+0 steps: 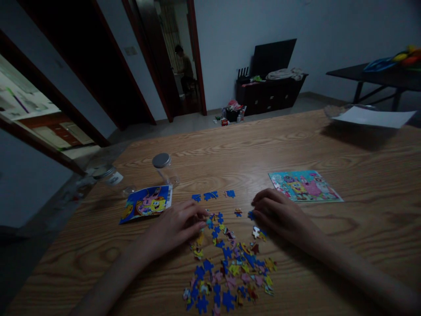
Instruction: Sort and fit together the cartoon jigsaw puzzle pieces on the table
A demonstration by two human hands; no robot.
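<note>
Loose jigsaw puzzle pieces (pixel 226 252), many of them blue, lie scattered on the wooden table between my hands. My left hand (pixel 179 221) rests at the pile's upper left, thumb and fingers slightly apart, fingertips by a teal piece (pixel 209 223). My right hand (pixel 279 213) lies at the upper right with curled fingers, its tips on a small blue puzzle piece (pixel 251 215). Above the pile, a short row of blue pieces (pixel 211 195) is laid out. A cartoon picture sheet (pixel 148 203) lies beside my left hand; another cartoon picture card (pixel 304 186) lies beyond my right hand.
A clear jar with a grey lid (pixel 166 169) stands behind the left sheet, near another lidded jar (pixel 110 176). White paper (pixel 375 116) rests on a clear dish at the far right. A person (pixel 186 70) sits beyond the doorway.
</note>
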